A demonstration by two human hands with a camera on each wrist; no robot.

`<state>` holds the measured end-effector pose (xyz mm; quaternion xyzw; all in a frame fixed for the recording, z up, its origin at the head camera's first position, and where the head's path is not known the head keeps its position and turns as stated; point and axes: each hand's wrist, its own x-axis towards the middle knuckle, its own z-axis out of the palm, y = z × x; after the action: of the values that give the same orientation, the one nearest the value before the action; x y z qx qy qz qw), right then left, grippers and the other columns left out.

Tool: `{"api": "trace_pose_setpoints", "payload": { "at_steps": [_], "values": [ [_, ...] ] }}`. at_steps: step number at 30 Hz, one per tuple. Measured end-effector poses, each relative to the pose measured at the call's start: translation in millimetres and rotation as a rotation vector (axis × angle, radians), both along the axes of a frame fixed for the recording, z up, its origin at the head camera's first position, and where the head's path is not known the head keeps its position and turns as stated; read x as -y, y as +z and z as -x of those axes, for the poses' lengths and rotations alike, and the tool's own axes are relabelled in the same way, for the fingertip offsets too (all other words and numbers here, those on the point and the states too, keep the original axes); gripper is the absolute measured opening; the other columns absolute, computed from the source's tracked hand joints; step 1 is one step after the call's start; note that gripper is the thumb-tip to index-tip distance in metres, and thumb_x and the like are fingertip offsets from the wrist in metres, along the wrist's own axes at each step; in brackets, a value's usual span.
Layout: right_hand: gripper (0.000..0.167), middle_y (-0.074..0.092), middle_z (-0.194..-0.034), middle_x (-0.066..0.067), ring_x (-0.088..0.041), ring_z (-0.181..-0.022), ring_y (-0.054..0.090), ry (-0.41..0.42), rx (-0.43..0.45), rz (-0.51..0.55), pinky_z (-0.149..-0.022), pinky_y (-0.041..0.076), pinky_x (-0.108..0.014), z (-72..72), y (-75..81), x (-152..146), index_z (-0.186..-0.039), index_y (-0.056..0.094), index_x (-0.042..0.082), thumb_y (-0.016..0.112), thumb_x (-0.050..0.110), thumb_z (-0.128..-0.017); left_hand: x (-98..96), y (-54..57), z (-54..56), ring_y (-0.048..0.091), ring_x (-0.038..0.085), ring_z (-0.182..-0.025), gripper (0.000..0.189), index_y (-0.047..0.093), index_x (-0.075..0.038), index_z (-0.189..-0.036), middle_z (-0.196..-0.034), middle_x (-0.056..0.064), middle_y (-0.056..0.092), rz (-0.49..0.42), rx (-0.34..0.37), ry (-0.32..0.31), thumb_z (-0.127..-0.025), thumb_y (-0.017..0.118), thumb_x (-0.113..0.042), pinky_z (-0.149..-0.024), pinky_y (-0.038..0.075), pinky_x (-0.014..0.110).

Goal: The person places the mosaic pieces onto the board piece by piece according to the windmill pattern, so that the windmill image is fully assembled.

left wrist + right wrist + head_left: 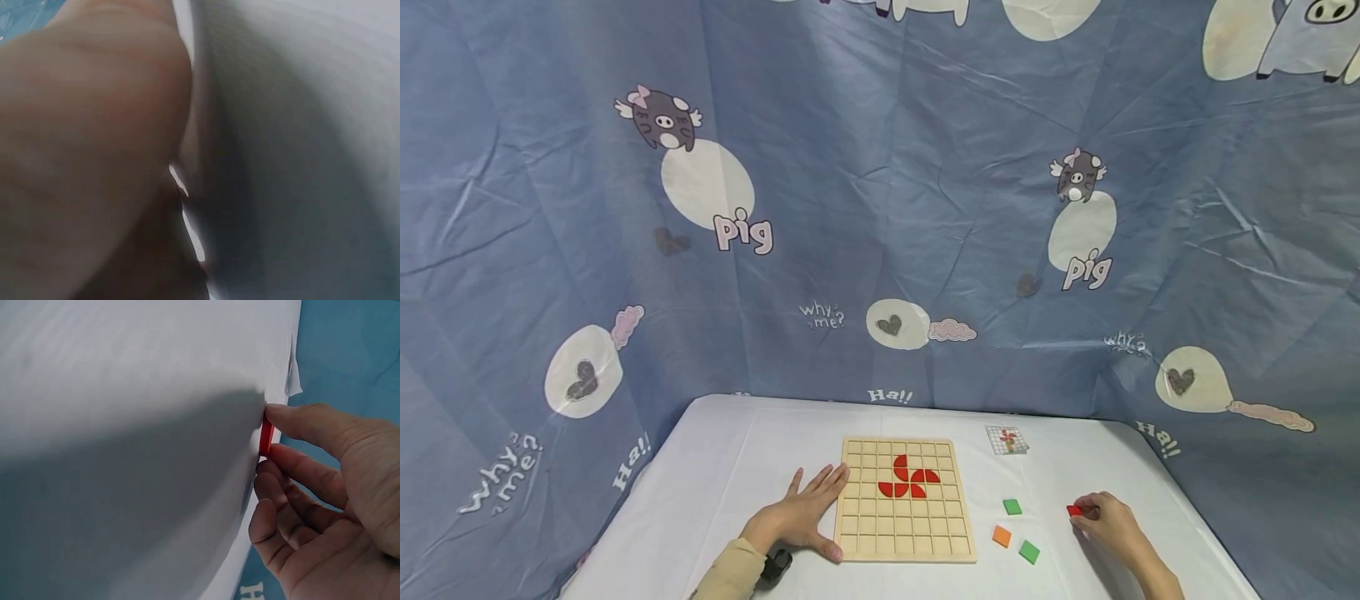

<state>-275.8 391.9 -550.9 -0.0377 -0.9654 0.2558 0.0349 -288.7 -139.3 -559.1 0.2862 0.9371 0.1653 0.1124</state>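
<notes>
A square wooden grid board (906, 560) lies on the table, with several red quarter-circle pieces (901, 490) set in its upper middle cells. My left hand (801, 512), fingers spread, rests along the board's left edge with the thumb at the lower left corner. Over to the right, my right hand (1107, 521) pinches a small red piece (266, 437) between thumb and index finger, low over the white cloth. In the right wrist view the piece shows edge-on, its outline partly hidden by the fingertips. The left wrist view holds mostly blurred hand and cloth.
Between the board and my right hand lie a green tile (1012, 507), an orange tile (1002, 536) and a second green tile (1029, 552). A small picture card (1006, 440) with a grid lies behind them. Blue printed cloth (820, 208) hangs around the table's back and sides.
</notes>
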Motion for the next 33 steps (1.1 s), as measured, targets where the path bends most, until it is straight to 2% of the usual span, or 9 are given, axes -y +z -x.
{"api": "trace_pose_setpoints", "payload": {
  "at_steps": [13,25,33],
  "values": [
    [0.024,0.061,-0.083,-0.005,-0.015,-0.074,0.058,-0.011,0.015,-0.01,-0.063,0.05,-0.031,4.5,0.0,10.3,-0.092,0.067,-0.002,0.079,0.01,-0.075,-0.2,2.8,-2.3,0.008,0.036,-0.15,0.129,0.01,-0.006,-0.155,-0.163,0.012,0.007,-0.013,0.004,-0.017,-0.062,0.073,-0.068,-0.114,-0.002,0.069],
    [0.025,0.061,-0.083,-0.005,-0.016,-0.074,0.058,-0.008,0.014,0.008,-0.062,0.049,-0.03,4.2,3.7,12.4,-0.091,0.066,-0.003,0.078,0.011,-0.075,0.0,-0.3,0.5,0.008,0.034,-0.15,0.131,0.01,-0.008,-0.155,-0.164,0.01,0.007,-0.009,0.005,-0.003,-0.059,0.071,-0.072,-0.115,-0.002,0.068],
    [0.026,0.061,-0.084,-0.009,-0.016,-0.074,0.058,-0.02,0.003,0.014,-0.062,0.05,-0.03,6.1,2.3,14.4,-0.091,0.065,-0.004,0.077,0.012,-0.075,0.0,1.5,-0.8,0.008,0.034,-0.15,0.131,0.009,-0.008,-0.155,-0.164,0.01,0.007,-0.008,0.01,-0.004,-0.06,0.072,-0.071,-0.115,-0.002,0.069]
  ]
}}
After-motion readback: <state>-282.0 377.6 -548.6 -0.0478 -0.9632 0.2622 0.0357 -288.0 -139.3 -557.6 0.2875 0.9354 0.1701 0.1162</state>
